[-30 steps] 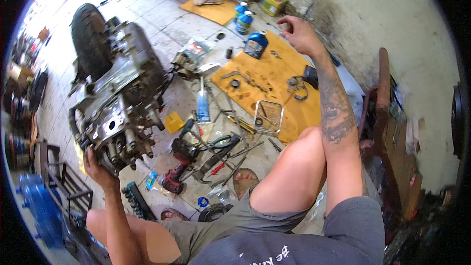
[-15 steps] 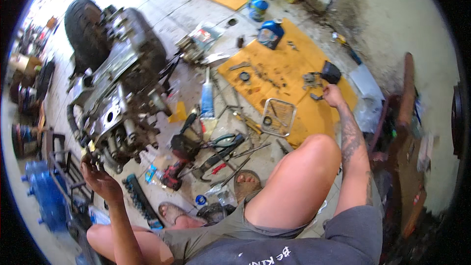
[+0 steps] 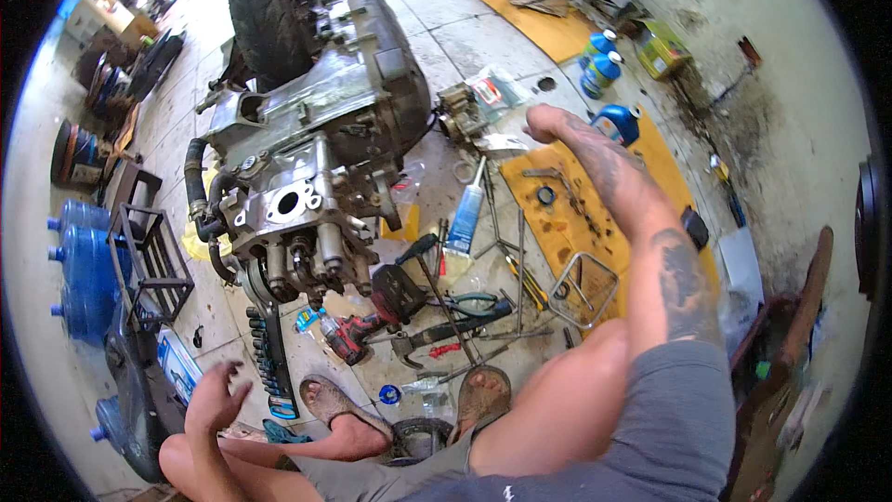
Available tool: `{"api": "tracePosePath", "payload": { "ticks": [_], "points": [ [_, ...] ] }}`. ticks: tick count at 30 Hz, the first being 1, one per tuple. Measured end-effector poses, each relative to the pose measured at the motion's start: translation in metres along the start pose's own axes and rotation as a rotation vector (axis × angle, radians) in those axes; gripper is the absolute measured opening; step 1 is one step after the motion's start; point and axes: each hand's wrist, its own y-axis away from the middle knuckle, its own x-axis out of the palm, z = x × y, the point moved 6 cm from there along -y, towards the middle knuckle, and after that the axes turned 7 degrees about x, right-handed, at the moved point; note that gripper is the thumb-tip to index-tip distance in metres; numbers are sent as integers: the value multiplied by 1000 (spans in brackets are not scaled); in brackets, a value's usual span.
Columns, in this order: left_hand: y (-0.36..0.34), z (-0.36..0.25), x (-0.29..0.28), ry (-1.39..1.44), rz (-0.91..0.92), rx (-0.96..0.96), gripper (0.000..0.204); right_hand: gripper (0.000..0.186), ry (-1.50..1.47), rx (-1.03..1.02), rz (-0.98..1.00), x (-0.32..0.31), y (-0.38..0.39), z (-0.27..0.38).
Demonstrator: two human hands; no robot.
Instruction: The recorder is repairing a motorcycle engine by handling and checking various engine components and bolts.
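Note:
My left hand (image 3: 219, 398) hangs above my left knee, its fingers apart and nothing in them. It is nearest to a rail of sockets (image 3: 270, 367) on the floor. My right arm stretches far forward across a yellow cardboard sheet (image 3: 678, 181). The right hand (image 3: 548, 121) has curled fingers, mostly hidden; what they hold, if anything, does not show. Close to it are a blue bottle (image 3: 617, 123), a metal carburetor-like part (image 3: 460, 113) and a clear plastic packet (image 3: 497, 90). A scooter engine (image 3: 307, 149) with its tyre (image 3: 269, 14) stands ahead on the left.
A red-black cordless drill (image 3: 346, 336), a hammer (image 3: 455, 323), pliers (image 3: 472, 299) and a blue tube (image 3: 466, 211) lie between my feet and the engine. A wire tray (image 3: 610, 297) rests by my right knee. Blue water jugs (image 3: 88, 265) and a black metal rack (image 3: 153, 270) stand left.
My right hand has left the black parts on the cardboard and moved forward and left. My left hand has come back from beside the engine toward my knee. The view has shifted left.

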Motion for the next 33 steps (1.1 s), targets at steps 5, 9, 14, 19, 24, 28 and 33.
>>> {"api": "tracePosePath", "payload": {
  "ticks": [5, 9, 14, 19, 24, 28, 33],
  "points": [
    [9, 25, 18, 257, 59, -153, 45, 99, -613, 173, -207, -36, -47, 87],
    [1, 36, 13, 106, -174, -89, 44, 91, -428, 326, -363, -30, -49, 99],
    [-1, 62, 30, 151, -55, -154, 43, 79, -787, 411, -370, -21, -73, 49],
    [8, 71, 28, 268, -50, -259, 42, 93, -1162, 814, -455, 10, -88, -20],
    [10, 62, 26, 265, -65, -246, 42, 89, -2276, 818, -600, 45, -129, -58],
    [8, 62, 34, 241, -28, -261, 43, 80, -1597, 641, -226, 45, -134, -64],
    [11, 72, 39, 211, 9, -308, 43, 63, -508, 451, -319, 64, -94, -14]
  ]
}}
